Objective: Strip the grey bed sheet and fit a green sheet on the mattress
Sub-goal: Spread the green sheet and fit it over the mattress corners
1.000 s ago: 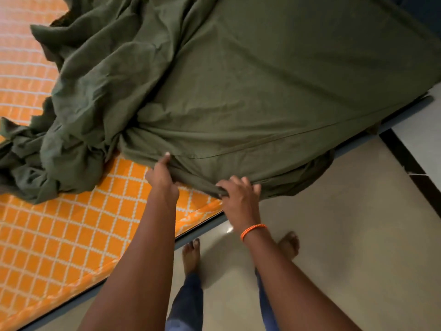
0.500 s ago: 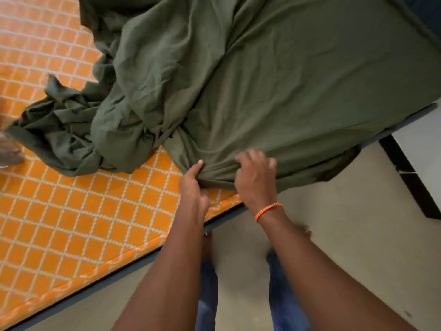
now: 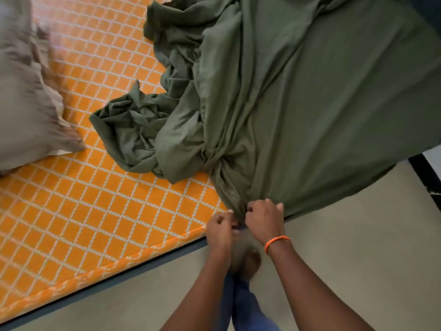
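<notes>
Head view: both hands curled tight at the near edge of the orange-checked mattress [image 3: 78, 225], left hand [image 3: 219, 229] and right hand [image 3: 263, 218] almost touching, each gripping a bunched hem of the green sheet [image 3: 322, 111]. Sheet stretched fairly smooth over the right part of the mattress, heaped in crumpled folds toward the middle, its hem hanging over the edge above the pale floor [image 3: 358, 247]. Grey bedding [image 3: 26, 96], blurred, on the far-left mattress; orange wristband [image 3: 276, 241] on the right wrist.
</notes>
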`<move>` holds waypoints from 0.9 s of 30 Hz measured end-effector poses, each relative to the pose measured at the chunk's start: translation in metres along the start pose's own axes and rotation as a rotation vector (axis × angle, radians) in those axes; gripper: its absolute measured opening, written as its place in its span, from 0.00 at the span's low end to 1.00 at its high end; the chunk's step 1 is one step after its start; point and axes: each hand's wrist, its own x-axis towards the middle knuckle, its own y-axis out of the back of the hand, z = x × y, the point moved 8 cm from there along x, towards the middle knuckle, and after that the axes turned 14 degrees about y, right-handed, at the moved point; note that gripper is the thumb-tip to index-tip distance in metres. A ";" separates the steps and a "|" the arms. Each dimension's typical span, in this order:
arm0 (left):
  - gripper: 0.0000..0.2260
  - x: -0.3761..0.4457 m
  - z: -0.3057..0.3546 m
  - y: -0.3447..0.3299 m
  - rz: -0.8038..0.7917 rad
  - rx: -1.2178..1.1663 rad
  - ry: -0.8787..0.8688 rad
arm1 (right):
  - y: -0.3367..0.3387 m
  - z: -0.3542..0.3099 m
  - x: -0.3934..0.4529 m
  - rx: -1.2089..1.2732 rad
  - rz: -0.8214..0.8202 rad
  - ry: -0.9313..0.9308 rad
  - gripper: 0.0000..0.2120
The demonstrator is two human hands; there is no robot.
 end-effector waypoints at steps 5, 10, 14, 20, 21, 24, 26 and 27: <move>0.05 -0.001 0.079 0.031 0.014 -0.235 -0.186 | 0.021 -0.042 0.021 0.192 0.177 0.082 0.10; 0.22 0.025 0.138 0.042 -0.112 -0.554 -0.088 | 0.032 -0.063 0.056 0.494 0.467 0.015 0.09; 0.22 0.042 0.168 0.075 0.005 -0.766 -0.049 | 0.030 -0.076 0.104 0.914 0.449 -0.223 0.23; 0.14 0.011 0.261 0.155 0.344 -0.787 -0.199 | 0.072 -0.129 0.185 0.914 0.467 -0.310 0.09; 0.15 0.005 0.288 0.164 0.334 -0.776 -0.217 | 0.088 -0.146 0.196 0.931 0.488 -0.305 0.08; 0.09 -0.011 0.380 0.188 0.312 -0.718 -0.239 | 0.141 -0.194 0.233 0.963 0.570 -0.256 0.10; 0.07 -0.017 0.449 0.201 0.265 -0.725 -0.251 | 0.177 -0.229 0.270 1.008 0.565 -0.206 0.10; 0.05 -0.018 0.487 0.210 0.240 -0.742 -0.275 | 0.200 -0.247 0.291 1.023 0.580 -0.173 0.11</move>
